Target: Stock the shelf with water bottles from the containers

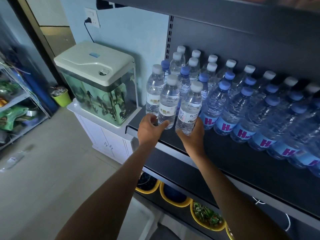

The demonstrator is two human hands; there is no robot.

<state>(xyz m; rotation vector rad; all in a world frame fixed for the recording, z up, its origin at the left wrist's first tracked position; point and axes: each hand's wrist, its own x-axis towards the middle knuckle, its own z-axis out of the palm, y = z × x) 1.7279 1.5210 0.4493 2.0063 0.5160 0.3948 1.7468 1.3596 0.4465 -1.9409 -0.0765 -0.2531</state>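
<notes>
Both forearms [173, 179] are shown bare from 6 o'clock; the left hand [149, 129] and right hand [192, 134] are ungloved.

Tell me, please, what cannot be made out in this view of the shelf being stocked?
- Head view: the containers are out of frame.
- The blue-capped bottles run past the right edge, so their count is unknown.
- The right hand hides the base of the held bottle; whether it rests on the shelf is unclear.
- Whether the left hand grips or only touches the middle bottle is unclear.
- Its label is too small to read.
</notes>
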